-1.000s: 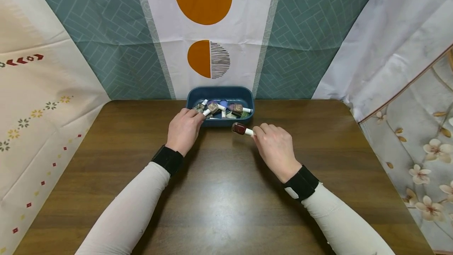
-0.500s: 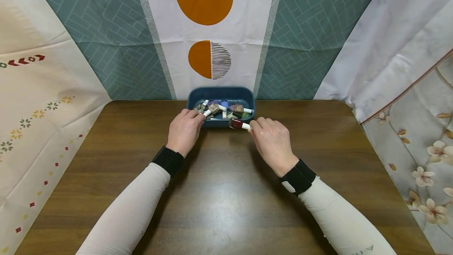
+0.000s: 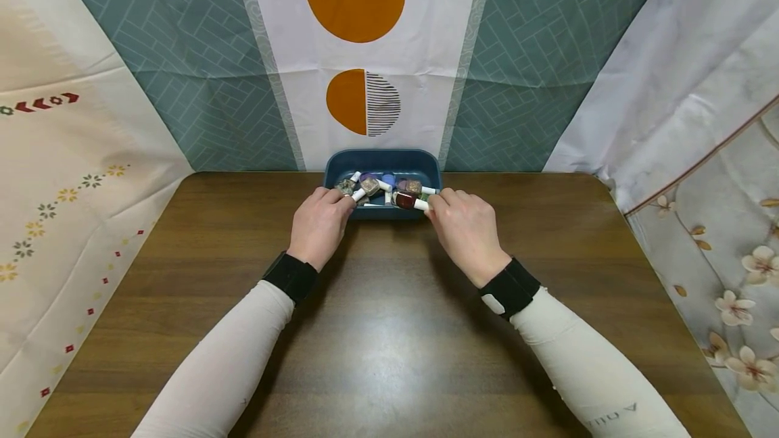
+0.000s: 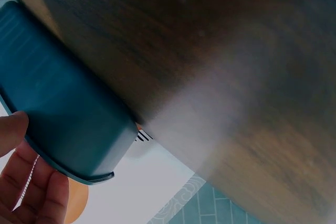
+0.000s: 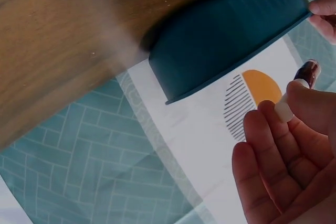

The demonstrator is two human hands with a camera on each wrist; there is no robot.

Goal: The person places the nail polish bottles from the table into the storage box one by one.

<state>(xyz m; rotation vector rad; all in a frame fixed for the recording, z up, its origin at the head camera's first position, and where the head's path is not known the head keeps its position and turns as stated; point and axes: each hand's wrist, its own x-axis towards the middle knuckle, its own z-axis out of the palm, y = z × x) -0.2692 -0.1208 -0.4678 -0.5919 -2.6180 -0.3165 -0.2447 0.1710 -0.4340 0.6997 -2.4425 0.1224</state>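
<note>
A dark blue plastic bin (image 3: 389, 213) stands at the far edge of the table, holding several small nail polish bottles (image 3: 370, 185) with white caps. At its front left corner my left hand (image 3: 318, 227) grips the rim; the left wrist view shows the thumb (image 4: 11, 129) against the outer wall and the other fingers beyond the rim. My right hand (image 3: 467, 232) pinches a dark red nail polish bottle (image 3: 404, 201) by its white cap (image 5: 284, 109). That bottle lies sideways over the bin's front right part, apart from the outer wall in the right wrist view.
The brown wooden table (image 3: 377, 330) reaches toward me between the forearms. Behind the bin hangs a green and white patterned cloth (image 3: 365, 107). Further cloths hang at the left (image 3: 79, 174) and right (image 3: 700, 222) sides.
My right hand has moved forward and slightly left, carrying the red nail polish bottle from in front of the bin to over its front right part. The left hand keeps its grip on the rim.
</note>
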